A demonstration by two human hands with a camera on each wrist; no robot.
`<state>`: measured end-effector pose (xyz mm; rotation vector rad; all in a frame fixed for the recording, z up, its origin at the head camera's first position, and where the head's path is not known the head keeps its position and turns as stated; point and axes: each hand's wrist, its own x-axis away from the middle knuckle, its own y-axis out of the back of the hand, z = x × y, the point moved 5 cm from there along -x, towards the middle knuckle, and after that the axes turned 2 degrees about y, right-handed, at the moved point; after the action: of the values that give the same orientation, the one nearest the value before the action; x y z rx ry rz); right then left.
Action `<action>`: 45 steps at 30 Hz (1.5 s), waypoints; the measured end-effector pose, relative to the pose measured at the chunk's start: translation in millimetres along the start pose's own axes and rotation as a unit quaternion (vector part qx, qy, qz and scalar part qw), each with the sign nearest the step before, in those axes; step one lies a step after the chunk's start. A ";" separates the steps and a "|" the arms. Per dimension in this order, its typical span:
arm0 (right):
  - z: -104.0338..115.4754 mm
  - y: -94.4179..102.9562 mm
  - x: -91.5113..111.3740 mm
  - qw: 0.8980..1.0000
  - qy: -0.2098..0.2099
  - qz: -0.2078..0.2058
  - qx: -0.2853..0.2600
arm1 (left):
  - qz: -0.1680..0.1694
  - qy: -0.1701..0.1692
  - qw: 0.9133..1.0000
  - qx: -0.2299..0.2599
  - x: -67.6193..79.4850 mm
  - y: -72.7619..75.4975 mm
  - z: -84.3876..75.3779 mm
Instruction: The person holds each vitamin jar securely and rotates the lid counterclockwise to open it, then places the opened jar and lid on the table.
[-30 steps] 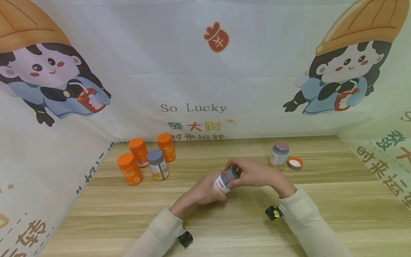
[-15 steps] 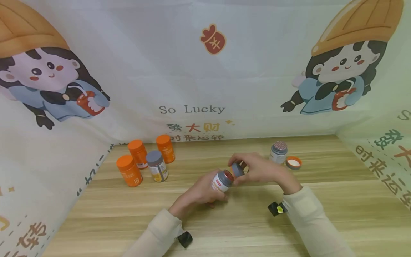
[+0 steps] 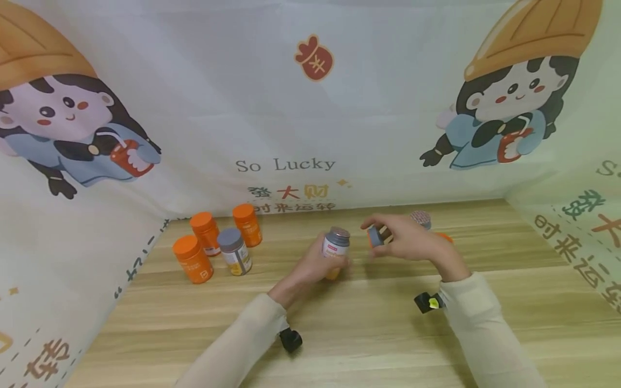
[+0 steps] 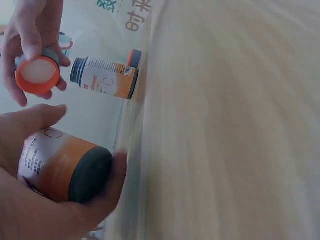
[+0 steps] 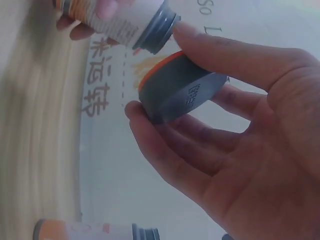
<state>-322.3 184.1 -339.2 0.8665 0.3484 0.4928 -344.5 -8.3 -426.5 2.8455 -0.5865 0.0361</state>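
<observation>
In the head view my left hand [image 3: 312, 265] grips a white and orange pill bottle [image 3: 336, 245] with a grey neck, standing nearly upright. Its cap is off, and a patterned seal covers the mouth. The left wrist view shows the fingers wrapped round the bottle's body [image 4: 57, 162], with its dark base facing the table. To the right, my right hand [image 3: 409, 237] pinches a grey screw cap [image 3: 374, 236] with an orange rim between thumb and fingers. Up close in the right wrist view, the cap [image 5: 182, 90] overlaps the bottle's grey neck [image 5: 159, 30].
Behind the right hand stands another uncapped bottle [image 3: 421, 219], partly hidden, with a cap [image 3: 445, 237] lying beside it. At the left are three orange bottles [image 3: 193, 260] and a grey-capped white bottle [image 3: 234, 252]. A printed cloth [image 3: 291, 124] hangs behind the wooden table [image 3: 194, 334].
The cap has come off the bottle, and my right hand has carried it up and right. My left hand has raised the bottle away from me and turned it from tilted to nearly upright.
</observation>
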 end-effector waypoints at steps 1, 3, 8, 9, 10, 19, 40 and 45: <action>-1.0 2.1 0.5 1.000 0.001 -0.006 0.002 | -0.009 0.003 1.000 0.006 -4.2 0.0 0.1; -2.5 6.1 1.0 1.000 0.000 -0.021 0.005 | -0.031 0.011 0.999 0.018 -12.6 -0.3 0.7; -6.6 16.1 3.3 0.997 -0.019 -0.061 0.037 | -0.065 0.027 0.995 0.070 -29.7 -5.8 3.0; -7.9 17.7 3.9 0.997 -0.024 -0.067 0.036 | -0.069 0.026 0.994 0.077 -32.0 -7.7 3.1; -9.3 19.0 4.4 0.996 -0.028 -0.071 0.035 | -0.071 0.023 0.994 0.081 -34.5 -9.8 3.6; -20.5 26.3 6.5 0.993 -0.047 -0.103 0.028 | -0.087 -0.023 0.994 0.066 -47.4 -28.2 -1.8; -21.9 14.9 -4.9 0.979 -0.059 -0.134 0.140 | -0.083 -0.011 0.995 0.053 -49.8 -34.1 0.2; -29.2 -2.3 -11.5 0.978 -0.060 -0.117 0.163 | -0.088 0.006 0.995 0.038 -49.8 -32.6 1.1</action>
<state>-345.3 195.1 -357.6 1.1515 0.4212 0.1635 -377.5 39.7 -438.4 2.9569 -0.3368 0.0454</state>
